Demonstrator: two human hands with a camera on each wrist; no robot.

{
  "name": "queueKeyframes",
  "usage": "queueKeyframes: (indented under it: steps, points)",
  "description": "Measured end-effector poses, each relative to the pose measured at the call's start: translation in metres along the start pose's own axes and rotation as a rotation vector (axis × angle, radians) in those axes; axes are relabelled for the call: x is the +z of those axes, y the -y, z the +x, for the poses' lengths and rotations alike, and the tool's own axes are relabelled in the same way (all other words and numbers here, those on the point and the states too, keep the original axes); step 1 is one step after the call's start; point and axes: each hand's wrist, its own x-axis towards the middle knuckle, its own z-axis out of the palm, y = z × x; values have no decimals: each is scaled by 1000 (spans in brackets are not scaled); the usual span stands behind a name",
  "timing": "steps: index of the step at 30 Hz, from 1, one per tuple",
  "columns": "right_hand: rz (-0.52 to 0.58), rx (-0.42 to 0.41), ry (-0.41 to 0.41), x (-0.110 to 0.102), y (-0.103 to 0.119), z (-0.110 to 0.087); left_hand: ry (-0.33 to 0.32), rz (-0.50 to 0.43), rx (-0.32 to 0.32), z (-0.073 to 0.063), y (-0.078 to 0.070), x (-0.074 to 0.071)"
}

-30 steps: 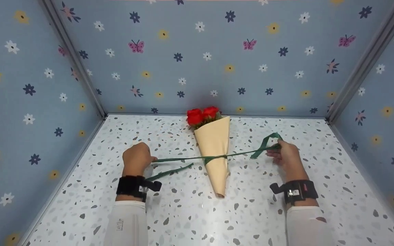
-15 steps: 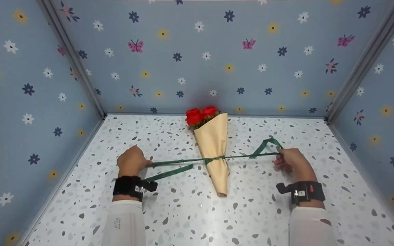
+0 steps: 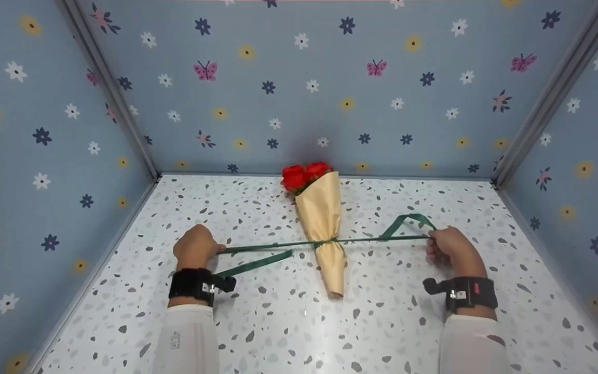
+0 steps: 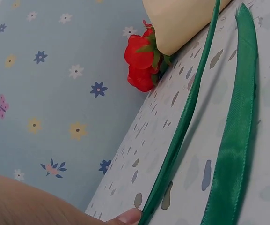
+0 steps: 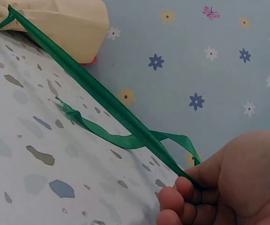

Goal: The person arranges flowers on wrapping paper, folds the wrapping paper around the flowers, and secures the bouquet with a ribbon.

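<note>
A bouquet of red roses (image 3: 296, 179) in cream wrapping paper (image 3: 320, 205) lies on the table, blooms toward the back wall. Around its narrow part runs a green ribbon (image 3: 262, 245), crossed at the front and cinching the paper. My left hand (image 3: 195, 246) grips one side of the ribbon, its thumb showing at the ribbon in the left wrist view. On the other side my right hand (image 3: 454, 248) pinches the ribbon between thumb and curled fingers (image 5: 186, 187). Both lengths stretch taut. A loose tail (image 4: 233, 154) lies by the left hand; another tail (image 5: 111, 138) loops from the right hand.
The speckled white table (image 3: 278, 332) runs back to a blue wall (image 3: 320, 119) printed with flowers and butterflies. Similar side walls with grey metal corner posts stand left and right. Each wrist wears a black strap (image 3: 470, 292) with a small camera arm.
Both hands have moved outward and slightly toward me, pulling the ribbon straighter. Its band has tightened, and the wrapping paper has drawn in and creased.
</note>
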Motion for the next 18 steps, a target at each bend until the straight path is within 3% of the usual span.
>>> queueKeyframes:
  steps: [7, 18]
  points:
    - [82, 11, 3, -14, -9, -2, 19, 11, -19, 1, 6, -4]
    - [118, -2, 23, -24, -23, -11, 24, -50, -57, 4, 18, -7]
